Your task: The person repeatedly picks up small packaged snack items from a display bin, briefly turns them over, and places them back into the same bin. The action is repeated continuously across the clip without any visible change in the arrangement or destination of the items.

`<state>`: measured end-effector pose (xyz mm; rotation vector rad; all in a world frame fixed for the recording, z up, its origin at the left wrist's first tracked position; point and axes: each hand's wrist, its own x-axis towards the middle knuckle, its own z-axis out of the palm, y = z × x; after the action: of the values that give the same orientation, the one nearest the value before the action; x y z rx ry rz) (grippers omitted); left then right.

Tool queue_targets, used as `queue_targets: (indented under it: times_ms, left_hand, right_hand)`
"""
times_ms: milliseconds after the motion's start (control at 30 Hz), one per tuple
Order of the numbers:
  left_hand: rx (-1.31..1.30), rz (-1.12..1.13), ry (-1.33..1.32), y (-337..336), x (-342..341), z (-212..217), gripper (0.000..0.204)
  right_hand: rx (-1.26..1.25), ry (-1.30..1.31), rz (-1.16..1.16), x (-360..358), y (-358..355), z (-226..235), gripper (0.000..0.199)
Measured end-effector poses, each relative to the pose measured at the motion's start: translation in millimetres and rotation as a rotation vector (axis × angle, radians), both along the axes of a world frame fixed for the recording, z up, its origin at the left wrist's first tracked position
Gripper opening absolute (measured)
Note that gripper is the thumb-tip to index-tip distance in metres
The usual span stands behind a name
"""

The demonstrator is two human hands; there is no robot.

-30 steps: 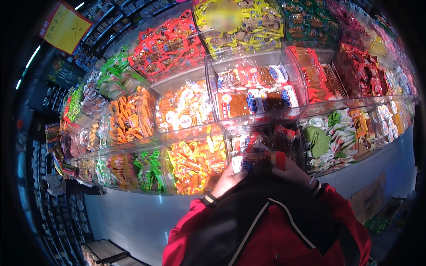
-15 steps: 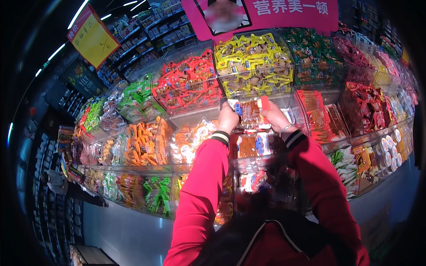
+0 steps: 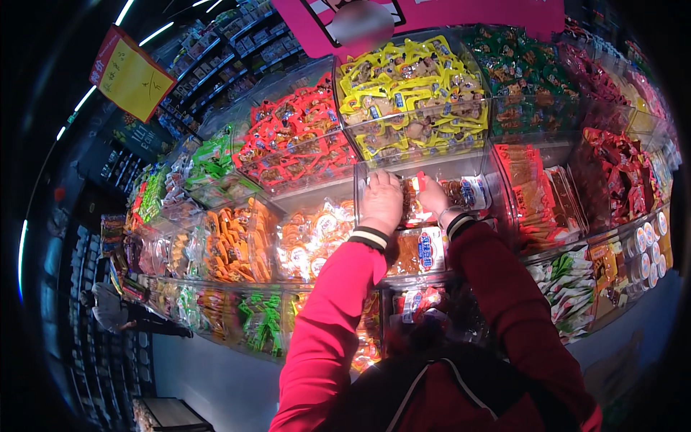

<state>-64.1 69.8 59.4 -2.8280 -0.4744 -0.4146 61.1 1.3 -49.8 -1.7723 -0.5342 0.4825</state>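
A: Where are the person's hands?

B: Both reach into a clear plastic bin [image 3: 484,167] in the middle tier of the snack display. The left hand [image 3: 381,201] lies palm down, fingers spread flat on the packets at the bin's left end. It rests there, open, and grips nothing that shows.

A: And the right?

B: The right hand [image 3: 433,196] sits just beside it, a little to the right, with its fingers curled around a small red-and-white snack packet [image 3: 417,189]. Most of that packet is hidden, so how firmly it is held cannot be told.

A: What lies in that bin?

B: Brown snack packets with white and blue labels [image 3: 468,193], piled toward the right end. Both red sleeves come up from the near edge, the cuffs striped black and white.

A: Around it?

B: Farther away, directly above, stands a bin of yellow packets [image 3: 410,93]. To the far left is one of red packets [image 3: 295,140], and beyond that green ones [image 3: 209,162]. Nearer and to the left lie orange packets [image 3: 234,241]. To the right stands a bin of red-wrapped strips [image 3: 533,191]. A yellow hanging sign [image 3: 129,75] shows at far left, and another person [image 3: 108,306] stands down the aisle on the left
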Motion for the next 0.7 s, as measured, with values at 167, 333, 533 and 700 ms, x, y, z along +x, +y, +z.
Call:
queue_targets:
  times_ms: [167,333,533,700]
  left_hand:
    - [-0.236,0.133,0.367,-5,-15,-3,0.033]
    - [-0.284,0.131,0.408,-4,-12,-5,0.040]
    - [-0.280,0.089,0.343,4,-8,-21,0.032]
    - [-0.385,0.117,0.334,2,-5,-17,0.033]
  right_hand:
    - [-0.088,-0.175,-0.038,-11,-6,24,0.037]
    - [-0.064,-0.550,-0.128,-18,-11,23,0.039]
    - [-0.107,-0.652,-0.148,-13,-12,14,0.049]
    - [0.456,-0.392,-0.221,-19,-46,71,0.052]
